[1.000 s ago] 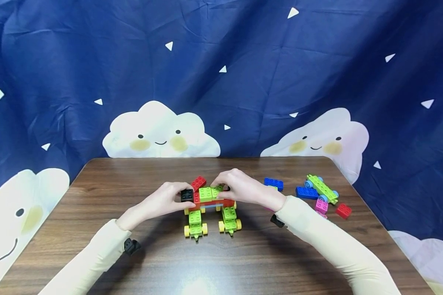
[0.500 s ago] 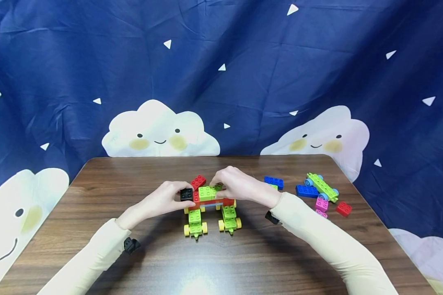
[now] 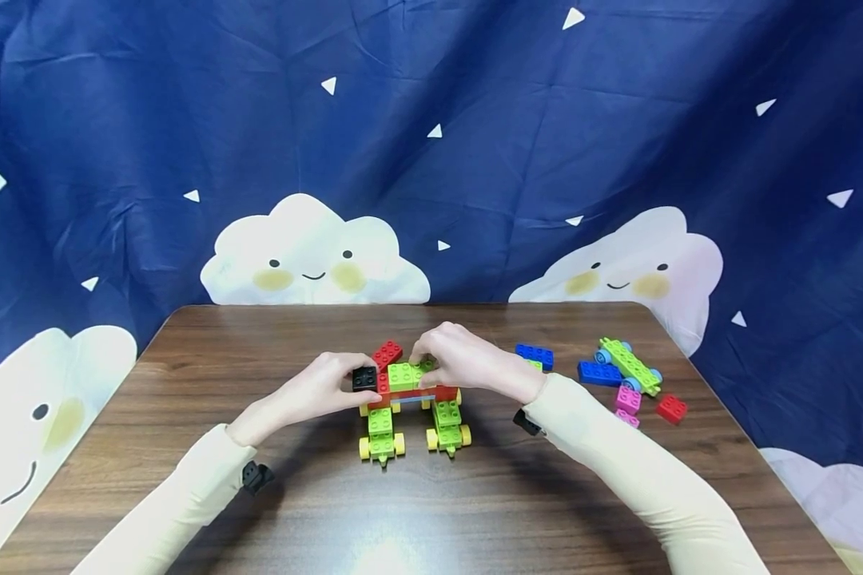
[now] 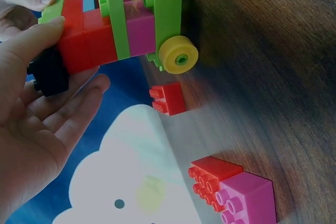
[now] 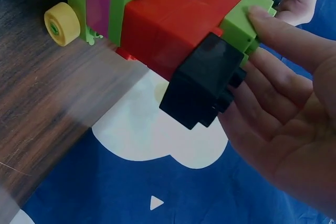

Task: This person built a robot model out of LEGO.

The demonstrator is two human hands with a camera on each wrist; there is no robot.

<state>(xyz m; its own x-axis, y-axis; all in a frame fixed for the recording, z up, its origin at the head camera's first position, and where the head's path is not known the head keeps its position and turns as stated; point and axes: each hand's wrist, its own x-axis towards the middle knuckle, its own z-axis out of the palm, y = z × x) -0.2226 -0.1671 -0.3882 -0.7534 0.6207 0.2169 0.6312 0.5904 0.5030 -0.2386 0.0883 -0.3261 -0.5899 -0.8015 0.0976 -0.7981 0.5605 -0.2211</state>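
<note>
brick build gets the two-handed squeeze

so the build is standing on its yellow wheels around the middle of the table, with both hands on its upper part. left hand has the black block at the left end pinched between thumb and fingers. right hand is pinching a green block on top, thumb on the near side and fingers round the far side. a second black block sticks out at the right end, below that hand's fingers.

my read: this is the seating or lining-up step for the top blocks. can't tell how hard anyone's pressing. next move probably calls for keeping the left end steady and pushing evenly on the right, so nothing tilts.

vs a second ago: the right hand and sleeve sit slightly further left, and the dark bit by the right fingertips is now hidden in the head view. left hand and build look pretty much the same.
</note>
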